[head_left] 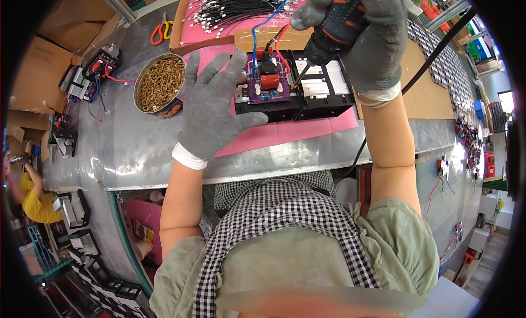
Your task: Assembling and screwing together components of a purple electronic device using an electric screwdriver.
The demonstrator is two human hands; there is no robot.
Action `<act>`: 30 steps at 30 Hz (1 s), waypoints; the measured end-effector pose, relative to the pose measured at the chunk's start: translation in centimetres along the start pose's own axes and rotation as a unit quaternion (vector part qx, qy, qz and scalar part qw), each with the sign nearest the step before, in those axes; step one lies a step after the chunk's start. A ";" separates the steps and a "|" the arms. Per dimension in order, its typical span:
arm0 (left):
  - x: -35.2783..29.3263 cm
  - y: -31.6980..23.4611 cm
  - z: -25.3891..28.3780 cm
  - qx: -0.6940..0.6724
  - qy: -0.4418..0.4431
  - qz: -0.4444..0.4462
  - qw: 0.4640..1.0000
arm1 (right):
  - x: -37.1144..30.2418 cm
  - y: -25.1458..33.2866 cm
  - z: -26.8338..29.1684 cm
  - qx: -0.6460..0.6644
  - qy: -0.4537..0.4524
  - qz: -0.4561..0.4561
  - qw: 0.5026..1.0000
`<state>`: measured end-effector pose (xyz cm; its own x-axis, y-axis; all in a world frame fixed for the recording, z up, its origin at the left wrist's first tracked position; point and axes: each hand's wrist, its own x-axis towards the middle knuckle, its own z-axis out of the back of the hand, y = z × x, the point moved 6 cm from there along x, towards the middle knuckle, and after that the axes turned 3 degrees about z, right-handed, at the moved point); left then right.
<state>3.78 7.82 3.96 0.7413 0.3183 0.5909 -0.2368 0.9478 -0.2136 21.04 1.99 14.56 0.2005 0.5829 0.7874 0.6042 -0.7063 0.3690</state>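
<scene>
My right hand [378,49], in a grey glove, is wrapped round a black and orange power screwdriver [339,22]. Its bit slants down to the right edge of a purple circuit board [255,92]. The board sits on the left part of a black housing [327,105] with silver metal plates, and carries a red component, a black coil and blue and red wires. Flat at the housing's left end lies my gloved left hand [211,112], fingers spread, thumb along the front side. It appears to hold nothing. Whether its fingertips touch the housing is unclear.
A round tin of small brass-coloured screws [160,85] stands beside my left hand. Behind are orange-handled scissors [159,33] and a carton of black cables [235,11]. Pink sheet [312,130] lies under the housing. More wired units [82,82] stand left; a person in yellow [38,200] is beyond.
</scene>
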 end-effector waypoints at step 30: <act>-1.0 -0.6 -2.2 -0.042 -0.049 0.050 0.997 | -0.4 0.2 0.2 -0.401 -0.255 -0.153 0.866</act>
<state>4.58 6.92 1.79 0.6506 0.4151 0.6360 -0.2499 0.9078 -0.3368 21.28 1.66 14.20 0.5641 0.7495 0.3465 -0.0001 -0.4196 0.9077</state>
